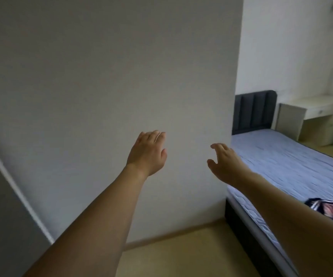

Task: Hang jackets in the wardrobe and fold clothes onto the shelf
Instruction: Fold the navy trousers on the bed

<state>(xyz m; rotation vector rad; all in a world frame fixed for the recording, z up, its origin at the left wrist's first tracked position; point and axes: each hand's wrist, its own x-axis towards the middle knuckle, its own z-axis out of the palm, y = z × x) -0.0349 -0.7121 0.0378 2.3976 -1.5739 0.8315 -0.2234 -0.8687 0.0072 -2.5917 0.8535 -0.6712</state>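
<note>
A broad pale panel (111,76), probably the wardrobe's side or door, fills the view, so the sound move is to turn right toward the bed (293,168) first. A striped garment (329,210), seemingly one of the clothes, lies at the mattress's near right edge, cut off by the frame. Beyond stand a dark headboard (254,110) and pale desk (311,114). Left hand (148,151) and right hand (224,162) reach forward, fingers spread, holding nothing
</note>
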